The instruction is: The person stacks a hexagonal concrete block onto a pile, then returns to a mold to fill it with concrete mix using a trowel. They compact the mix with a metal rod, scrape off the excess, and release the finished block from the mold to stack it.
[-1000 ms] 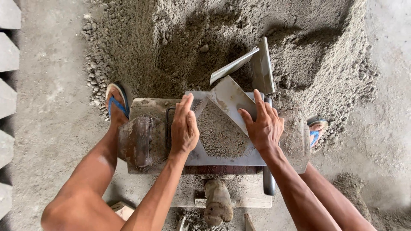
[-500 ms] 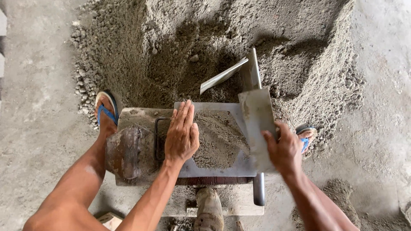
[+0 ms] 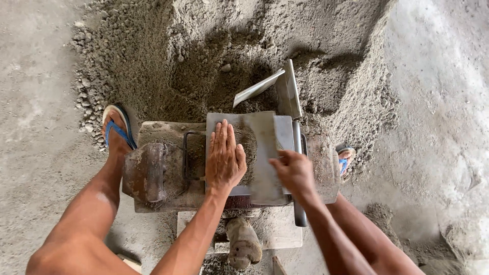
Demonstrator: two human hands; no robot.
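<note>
Nearest, the right hand (image 3: pixel 294 172) grips a flat metal plate (image 3: pixel 265 155), fingers curled over its edge, laying it across the block mould (image 3: pixel 249 158). The left hand (image 3: pixel 224 155) lies open and flat, pressing the sandy mix. Keep the plate level. Beyond, the sand pile (image 3: pixel 214 56).

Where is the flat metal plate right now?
In the head view, the metal plate lies over the mould, right of centre, held by the right hand, beside the left hand.

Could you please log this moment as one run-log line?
left hand: flat on mix in mould | right hand: holds metal plate over mould | sand pile behind
</note>
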